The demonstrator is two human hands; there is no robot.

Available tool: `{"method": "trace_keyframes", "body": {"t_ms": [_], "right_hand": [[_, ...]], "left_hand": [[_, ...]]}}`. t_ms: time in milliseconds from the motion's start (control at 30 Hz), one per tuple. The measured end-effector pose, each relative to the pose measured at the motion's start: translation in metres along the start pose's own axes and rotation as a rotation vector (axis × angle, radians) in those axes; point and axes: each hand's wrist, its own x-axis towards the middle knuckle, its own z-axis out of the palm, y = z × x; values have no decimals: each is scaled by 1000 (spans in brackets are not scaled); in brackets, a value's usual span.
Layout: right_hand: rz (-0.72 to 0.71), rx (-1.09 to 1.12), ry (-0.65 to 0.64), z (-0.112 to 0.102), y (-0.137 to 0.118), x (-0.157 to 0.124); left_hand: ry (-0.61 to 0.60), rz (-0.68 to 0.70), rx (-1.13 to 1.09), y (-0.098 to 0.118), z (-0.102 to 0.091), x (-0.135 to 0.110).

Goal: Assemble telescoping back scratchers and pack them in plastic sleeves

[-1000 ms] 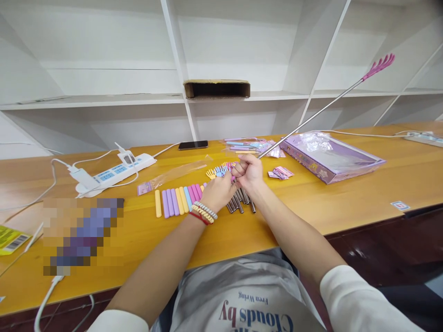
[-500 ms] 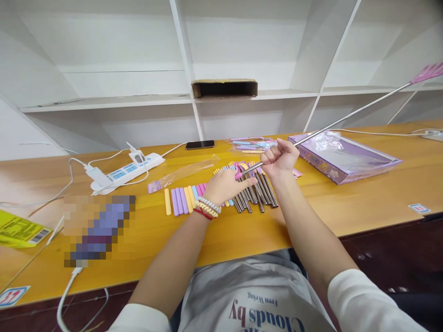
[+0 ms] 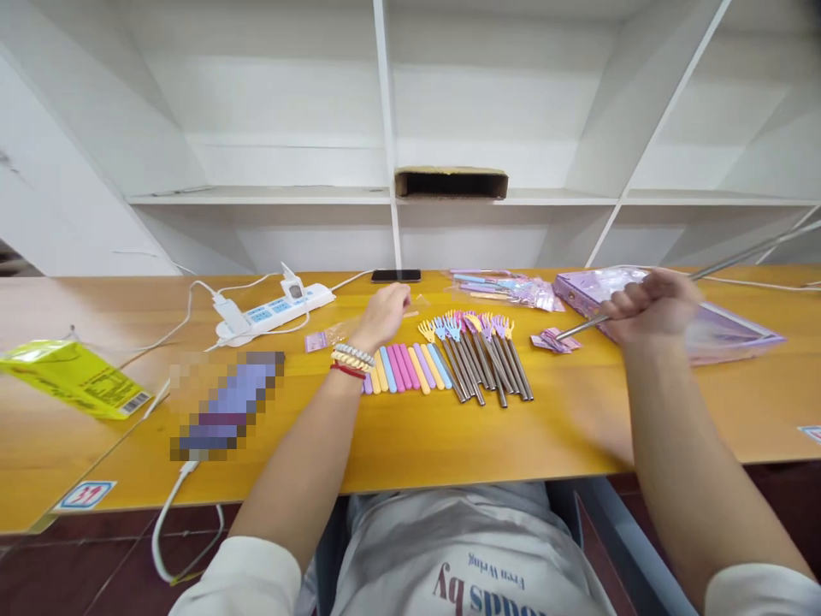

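Clear bag (image 3: 339, 332) lies by the left hand (image 3: 382, 315), whose fingers curl; if they pinch it, I cannot tell. The right hand (image 3: 655, 306) grips a rod (image 3: 737, 257) above the table (image 3: 513, 445), slanting from lower left to upper right.

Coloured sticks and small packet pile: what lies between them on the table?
In the head view, a cluster of hand-headed metal rods lies between the coloured sticks and the small packet pile.

The right hand (image 3: 654, 304) grips a metal rod (image 3: 582, 328) above the wooden table (image 3: 513, 445).
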Motion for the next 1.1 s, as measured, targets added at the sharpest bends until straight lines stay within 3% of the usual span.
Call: {"method": "trace_keyframes", "body": {"t_ms": [133, 300, 400, 600, 767, 1100], "right_hand": [[291, -131, -143, 24, 45, 2], [487, -133, -248, 30, 79, 2], [500, -50, -269, 20, 88, -4], [360, 67, -312, 6, 84, -9], [346, 14, -299, 9, 83, -12], [372, 41, -367, 24, 84, -30]], "left_hand": [[-78, 277, -56, 1, 2, -8], [-66, 488, -246, -26, -6, -19], [-12, 464, -377, -41, -4, -21], [42, 359, -478, -48, 2, -20], [-30, 257, -362, -43, 1, -25], [-85, 253, -174, -34, 11, -29]]}}
